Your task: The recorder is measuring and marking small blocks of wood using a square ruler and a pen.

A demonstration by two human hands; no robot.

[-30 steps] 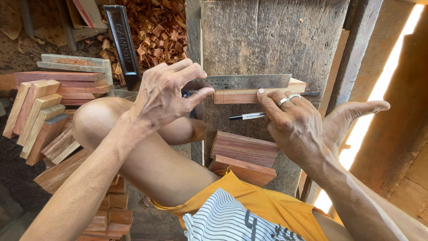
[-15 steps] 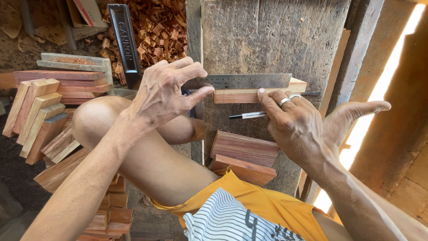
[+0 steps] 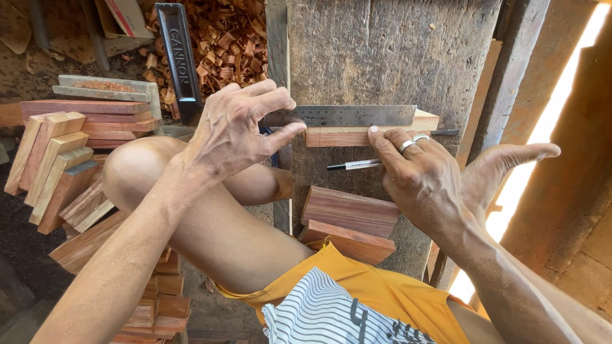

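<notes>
L hand (image 3: 239,130) pinches square (image 3: 347,116) at frame centre; R hand (image 3: 417,175) presses block (image 3: 366,135), pen (image 3: 354,165) tucked under; loose grip may skew square

- The flat grey steel ruler (image 3: 347,115) is showing fine dark graduation marks.
- The reddish wooden block with a pale top edge (image 3: 366,133) is lying under it.
- The slim black-and-white pen (image 3: 354,165) is showing both tones.
- The orange cloth shorts (image 3: 376,290) are meeting a white shirt with thin dark stripes (image 3: 319,315).
- The silver ring (image 3: 406,146) is gleaming.
</notes>
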